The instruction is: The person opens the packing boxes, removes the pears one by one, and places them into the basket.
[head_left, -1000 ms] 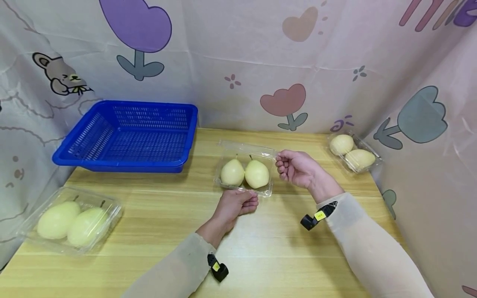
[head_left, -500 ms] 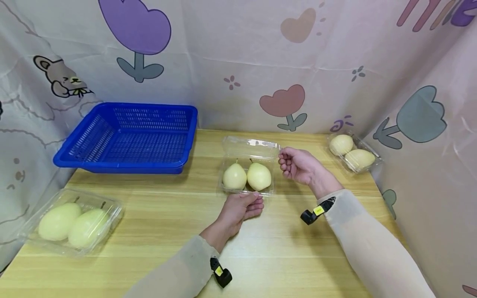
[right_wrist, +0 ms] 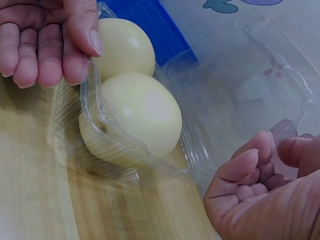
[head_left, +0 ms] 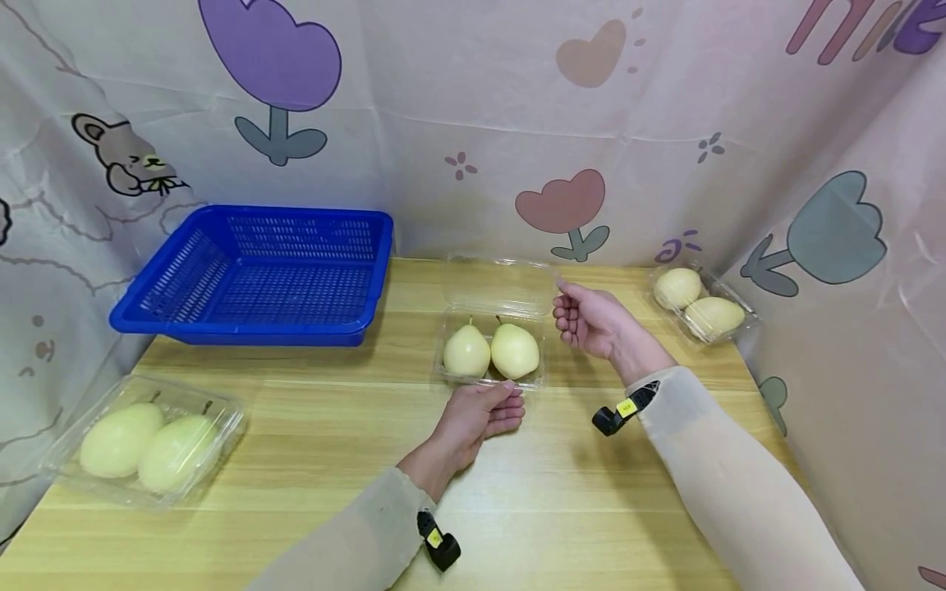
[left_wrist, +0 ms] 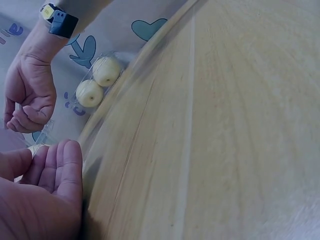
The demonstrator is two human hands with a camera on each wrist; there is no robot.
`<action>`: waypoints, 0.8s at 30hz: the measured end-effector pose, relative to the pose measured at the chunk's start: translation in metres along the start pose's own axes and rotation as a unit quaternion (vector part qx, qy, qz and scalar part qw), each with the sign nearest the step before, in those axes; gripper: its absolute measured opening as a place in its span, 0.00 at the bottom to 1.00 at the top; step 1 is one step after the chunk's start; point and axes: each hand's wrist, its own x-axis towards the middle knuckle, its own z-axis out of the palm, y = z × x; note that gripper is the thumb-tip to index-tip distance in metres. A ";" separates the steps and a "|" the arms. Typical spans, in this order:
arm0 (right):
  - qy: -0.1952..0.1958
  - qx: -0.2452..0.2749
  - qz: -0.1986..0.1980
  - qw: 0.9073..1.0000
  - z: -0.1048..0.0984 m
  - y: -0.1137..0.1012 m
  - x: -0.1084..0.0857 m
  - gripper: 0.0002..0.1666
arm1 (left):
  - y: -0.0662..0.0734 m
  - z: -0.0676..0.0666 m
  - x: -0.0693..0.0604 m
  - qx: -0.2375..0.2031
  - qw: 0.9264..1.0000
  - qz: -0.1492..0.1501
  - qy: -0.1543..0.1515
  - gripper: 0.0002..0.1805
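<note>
- The head view showed the clear container's base (head_left: pixel 538 379) on the wooden table (head_left: pixel 562 492), right of the blue basket (head_left: pixel 251 335), with two pears (head_left: pixel 515 351) side by side inside, stems pointing away; its lid (head_left: pixel 502 287) stood raised behind them.
- That view alone took in all of the left box (head_left: pixel 144 443) and the whole basket; the right box (head_left: pixel 713 318) also appeared in the left wrist view.
- The right wrist view showed the left hand (head_left: pixel 469 419) more closely: thumb over the base's front rim, fingers together below it, pinching that edge. A dark dimple on the nearer pear also appeared there.
- In the same view the right hand (head_left: pixel 591 324) pinched the lid's corner between thumb and curled forefinger, the other fingers folded.
- The left wrist view saw mostly table; the left hand hid nearly all of the container, and what the right hand held could not be told from there.
- Compared with a second earlier, the lid had swung farther up and back, the right hand had risen with it, and the base and left hand sat slightly farther right.
</note>
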 end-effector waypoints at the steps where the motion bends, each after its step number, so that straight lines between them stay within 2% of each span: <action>1: 0.000 0.001 0.000 1.000 0.000 0.000 0.000 0.26 | 0.000 0.000 0.000 -0.001 1.000 -0.002 -0.001 0.19; 9: 0.002 0.006 0.001 1.000 -0.001 -0.001 0.002 0.27 | 0.001 0.000 -0.003 0.004 1.000 -0.020 -0.022 0.21; 18: 0.014 -0.007 -0.003 1.000 -0.002 0.004 0.003 0.24 | 0.001 0.000 -0.006 0.013 0.999 -0.014 -0.025 0.23; 22: 0.017 -0.035 -0.024 0.999 -0.002 0.008 0.004 0.21 | 0.000 -0.001 -0.005 0.018 0.999 -0.012 -0.025 0.23; 24: 0.019 -0.070 -0.042 0.996 -0.001 0.010 0.004 0.19 | 0.000 -0.002 -0.005 0.026 0.999 -0.009 -0.024 0.23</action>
